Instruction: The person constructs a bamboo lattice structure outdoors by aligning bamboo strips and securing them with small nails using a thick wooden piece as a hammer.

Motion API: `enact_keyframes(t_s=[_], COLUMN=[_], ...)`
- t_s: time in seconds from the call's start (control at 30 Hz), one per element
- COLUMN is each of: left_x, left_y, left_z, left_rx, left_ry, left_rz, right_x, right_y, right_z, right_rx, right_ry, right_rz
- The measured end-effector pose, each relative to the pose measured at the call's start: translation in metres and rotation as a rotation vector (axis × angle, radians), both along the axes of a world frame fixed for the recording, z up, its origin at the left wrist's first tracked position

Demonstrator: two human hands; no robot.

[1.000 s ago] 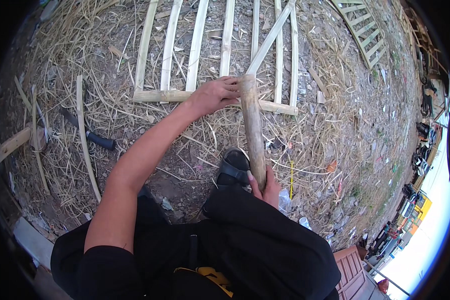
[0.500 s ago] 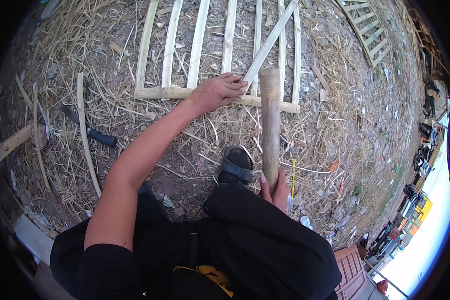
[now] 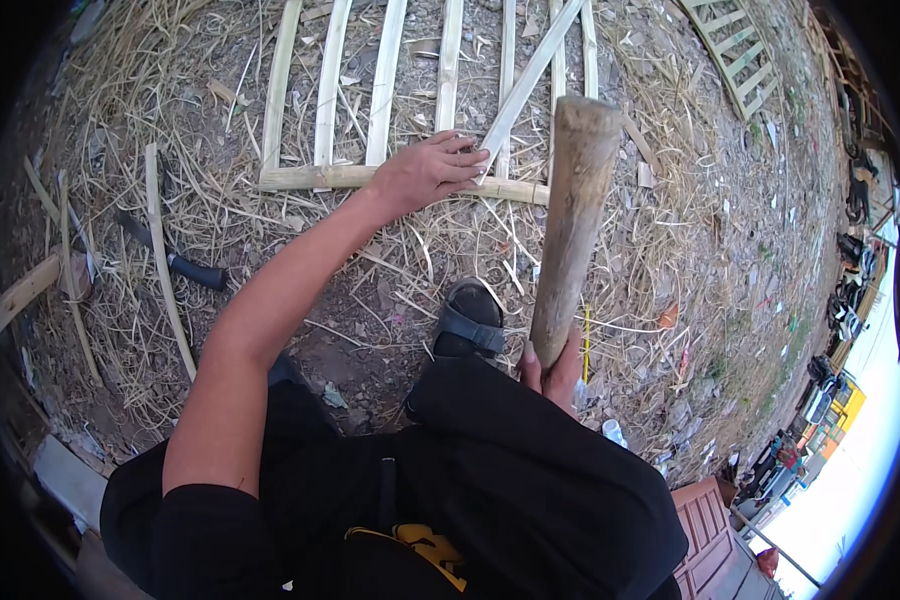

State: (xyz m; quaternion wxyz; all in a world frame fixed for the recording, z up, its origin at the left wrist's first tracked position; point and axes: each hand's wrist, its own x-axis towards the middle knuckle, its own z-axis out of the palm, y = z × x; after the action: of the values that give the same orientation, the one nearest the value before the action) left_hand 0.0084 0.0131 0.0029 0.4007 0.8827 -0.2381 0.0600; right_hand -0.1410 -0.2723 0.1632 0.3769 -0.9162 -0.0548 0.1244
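- Wooden club (image 3: 573, 225): thick, rounded, rough, brown; the right hand (image 3: 555, 378) clasps its lower end, the shaft extending beyond the grip.
- Diagonal slat (image 3: 530, 85): pale, flat; near end at the left hand (image 3: 425, 178), whether pinched cannot be told.
- Crossbar (image 3: 315, 178): pale, rounded, partly hidden by that hand.

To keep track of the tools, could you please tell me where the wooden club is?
In the head view, the wooden club is right of centre, its lower end held in the right hand, just right of the black sandal.
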Motion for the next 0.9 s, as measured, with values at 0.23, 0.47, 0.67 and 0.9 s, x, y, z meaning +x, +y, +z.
enact_keyframes(t_s=[0.23,0.47,0.67,0.9], left_x=[0.0,0.003,-0.002,0.013], left_y=[0.001,0.004,0.002,-0.015], left_z=[0.0,0.0,0.006,0.016], left_rx=[0.076,0.121,0.057,-0.064], left_ry=[-0.068,-0.137,-0.09,-0.124], left_rz=[-0.034,-0.019,0.013,0.027], right_x=[0.014,0.005,0.017,0.062], right_y=[0.002,-0.007,0.01,0.007], right_z=[0.005,0.007,0.007,-0.02], right_rx=[-0.087,-0.122,0.1,0.18], right_ry=[0.255,0.25,0.336,0.178], right_rz=[-0.114,-0.022,-0.265,-0.317])
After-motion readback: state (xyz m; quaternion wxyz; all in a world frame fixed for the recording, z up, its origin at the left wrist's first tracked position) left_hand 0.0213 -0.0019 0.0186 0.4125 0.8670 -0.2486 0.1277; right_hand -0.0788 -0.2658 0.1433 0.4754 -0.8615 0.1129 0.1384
